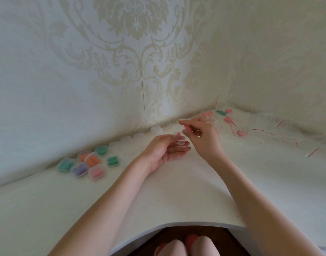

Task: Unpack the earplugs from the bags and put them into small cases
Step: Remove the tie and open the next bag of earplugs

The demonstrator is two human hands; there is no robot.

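Note:
My left hand [164,149] lies palm-up on the white table [177,191] and pinches a small clear case [179,139] between thumb and fingers. Just right of it, my right hand [201,133] hovers with a pink earplug [187,128] held in its fingertips, close to the case. Several filled cases [90,162] with green, orange, purple and pink earplugs sit at the left by the wall. A row of empty clear cases [132,138] runs along the wall. Bagged earplugs [227,117] and emptied bags with red strips [280,137] lie at the right.
Patterned wallpaper walls [121,71] close the table at the back and right, meeting in a corner. The table's front edge curves around my knees [188,244].

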